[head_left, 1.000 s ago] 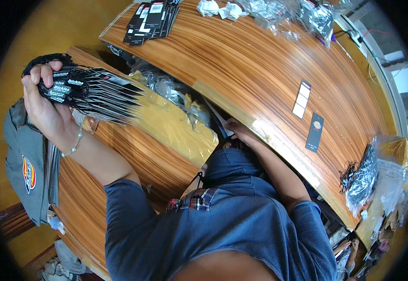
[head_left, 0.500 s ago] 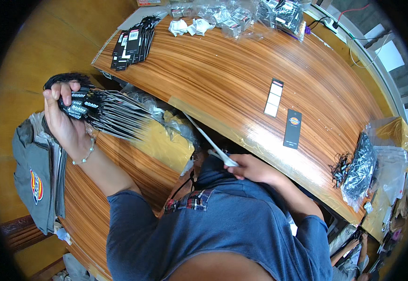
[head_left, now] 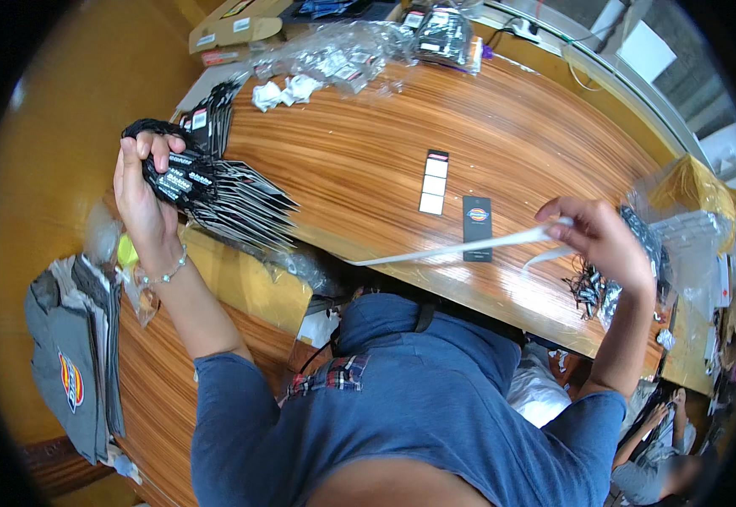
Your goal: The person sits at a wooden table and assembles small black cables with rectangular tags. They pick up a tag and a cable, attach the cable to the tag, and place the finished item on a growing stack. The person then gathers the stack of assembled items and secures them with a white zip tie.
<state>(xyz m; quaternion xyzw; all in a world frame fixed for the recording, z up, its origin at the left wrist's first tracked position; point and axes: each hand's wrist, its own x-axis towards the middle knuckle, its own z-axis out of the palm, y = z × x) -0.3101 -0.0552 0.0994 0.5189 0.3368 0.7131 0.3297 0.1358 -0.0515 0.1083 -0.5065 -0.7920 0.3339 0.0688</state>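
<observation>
My left hand (head_left: 150,190) is raised at the left, its fingers closed round the black strings of a thick bundle of hang tags (head_left: 245,203). The tags fan out to the right over the near table edge. My right hand (head_left: 611,245), over the right part of the table, pinches a thin white strip (head_left: 436,251). That strip stretches leftward to the table's near edge, crossing a black tag with a logo (head_left: 477,213), and a short end hangs below the fingers. Beside this tag lies another with white blocks (head_left: 433,186).
More black tags (head_left: 214,127) are stacked at the far left, by crumpled white paper (head_left: 283,92) and clear plastic bags (head_left: 343,59). Black strings (head_left: 586,287) lie at the right near a yellow-taped package (head_left: 702,190). Folded grey garments (head_left: 55,338) are at left; another person (head_left: 655,456) sits lower right.
My right hand has risen from near my lap to above the table's right side, drawing the white strip out across the near edge. My left hand still grips the tags, now slightly further right.
</observation>
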